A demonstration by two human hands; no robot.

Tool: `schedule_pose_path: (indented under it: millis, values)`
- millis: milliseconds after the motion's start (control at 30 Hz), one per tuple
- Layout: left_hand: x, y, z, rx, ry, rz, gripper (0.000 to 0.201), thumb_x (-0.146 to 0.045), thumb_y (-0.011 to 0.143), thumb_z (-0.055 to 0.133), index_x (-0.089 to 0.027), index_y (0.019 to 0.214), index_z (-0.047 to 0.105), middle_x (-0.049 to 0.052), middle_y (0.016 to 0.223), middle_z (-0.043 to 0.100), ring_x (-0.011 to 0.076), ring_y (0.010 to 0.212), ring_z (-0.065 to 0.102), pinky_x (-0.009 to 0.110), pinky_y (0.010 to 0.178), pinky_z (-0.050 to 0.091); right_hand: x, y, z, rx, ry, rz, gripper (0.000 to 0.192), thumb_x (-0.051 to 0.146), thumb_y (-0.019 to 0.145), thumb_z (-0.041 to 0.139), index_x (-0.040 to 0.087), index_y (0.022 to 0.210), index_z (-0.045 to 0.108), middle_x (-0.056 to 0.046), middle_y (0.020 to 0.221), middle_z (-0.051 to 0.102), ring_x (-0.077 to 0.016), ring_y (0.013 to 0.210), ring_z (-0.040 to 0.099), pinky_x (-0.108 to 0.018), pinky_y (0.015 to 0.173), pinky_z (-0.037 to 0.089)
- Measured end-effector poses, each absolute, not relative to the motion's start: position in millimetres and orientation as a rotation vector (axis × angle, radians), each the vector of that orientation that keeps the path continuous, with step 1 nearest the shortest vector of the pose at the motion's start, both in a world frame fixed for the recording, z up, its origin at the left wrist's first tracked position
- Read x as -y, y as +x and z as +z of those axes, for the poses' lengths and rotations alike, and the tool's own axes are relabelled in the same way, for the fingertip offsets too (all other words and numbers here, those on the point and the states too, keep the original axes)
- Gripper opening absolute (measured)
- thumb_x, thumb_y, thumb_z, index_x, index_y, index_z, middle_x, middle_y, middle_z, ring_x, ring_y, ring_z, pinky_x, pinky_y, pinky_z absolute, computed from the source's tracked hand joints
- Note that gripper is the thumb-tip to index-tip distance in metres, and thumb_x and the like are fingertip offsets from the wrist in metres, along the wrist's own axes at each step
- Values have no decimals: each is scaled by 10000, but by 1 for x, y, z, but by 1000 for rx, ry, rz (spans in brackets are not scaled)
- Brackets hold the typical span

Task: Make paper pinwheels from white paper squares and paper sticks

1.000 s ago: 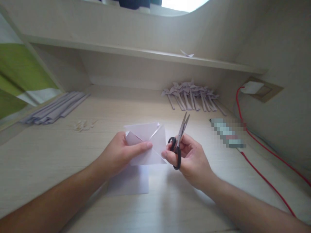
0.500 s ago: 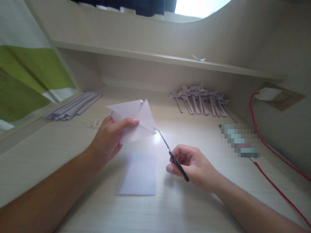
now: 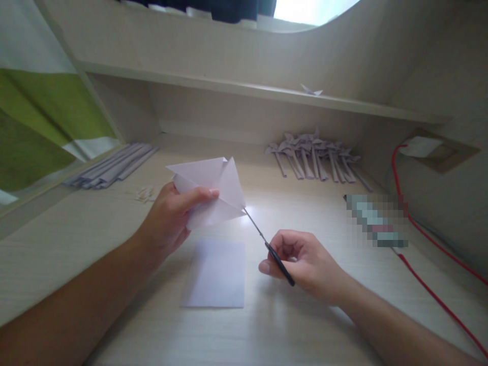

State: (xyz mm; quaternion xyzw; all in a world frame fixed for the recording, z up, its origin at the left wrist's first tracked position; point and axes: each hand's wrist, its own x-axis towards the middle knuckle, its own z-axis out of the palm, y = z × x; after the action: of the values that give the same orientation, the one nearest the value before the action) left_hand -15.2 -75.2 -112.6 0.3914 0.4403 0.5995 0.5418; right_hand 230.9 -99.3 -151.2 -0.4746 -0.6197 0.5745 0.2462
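While two hands worked above the desk [image 3: 152, 325], one square white sheet [image 3: 212, 277] lay flat on it, between the forearms and nearer than the fingers. To its right, the right hand [image 3: 299, 262] was curled around one pair of scissors [image 3: 280, 263] with a black handle; the blades were seen edge-on, so their gap could not be told. Their tips reached the right corner of one folded white paper [image 3: 208, 216]. The left hand [image 3: 173, 213] pinched that paper, raised above the desk, one thumb on top.

Just beyond the left hand lay one small heap of pale bits [image 3: 143, 194], too small to count. To the right of the right hand and beyond it lay one pixelated flat object [image 3: 375, 221], near two visible stretches of red cord [image 3: 430, 292]. Farther past the left hand lay one pile of paper tubes [image 3: 112, 165], overlapping too much for a count. Beyond the right hand lay one row of at least eight paper pinwheels [image 3: 312, 147]. Farthest, one shelf [image 3: 213, 82] bore one small folded scrap [image 3: 312, 92].
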Motion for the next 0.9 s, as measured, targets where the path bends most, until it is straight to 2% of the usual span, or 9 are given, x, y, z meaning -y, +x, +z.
schedule_pose_path:
  millis: [167, 567, 767, 900]
  values:
    - [75, -16, -112, -1038, 937, 1412, 240, -213, 622, 838, -168, 844, 759, 14, 724, 728, 158, 588, 657, 206, 518, 512, 98, 232, -152, 1710, -1297, 1529, 409, 454, 726, 887, 179, 681, 587, 50, 601, 502, -96, 575, 395, -246, 523, 291]
    - [75, -17, -113, -1031, 951, 1399, 244, -216, 654, 843, -177, 880, 762, 18, 743, 735, 167, 611, 659, 210, 548, 528, 98, 231, -147, 1708, -1278, 1519, 427, 438, 718, 898, 184, 641, 563, 54, 577, 499, -92, 558, 401, -237, 503, 285]
    - [72, -19, -115, -1063, 984, 1443, 300, -226, 639, 868, -181, 920, 774, 40, 840, 777, 190, 696, 695, 232, 633, 562, 91, 240, -149, 1782, -1356, 1564, 395, 442, 726, 897, 175, 686, 609, 60, 588, 503, -90, 555, 410, -243, 500, 277]
    - [71, -24, -122, -1168, 1139, 1386, 297, -292, 647, 906, -187, 901, 795, 35, 810, 775, 200, 697, 704, 238, 607, 549, 83, 246, -146, 1708, -1375, 1423, 412, 455, 715, 902, 177, 705, 598, 53, 612, 544, -94, 564, 448, -243, 515, 305]
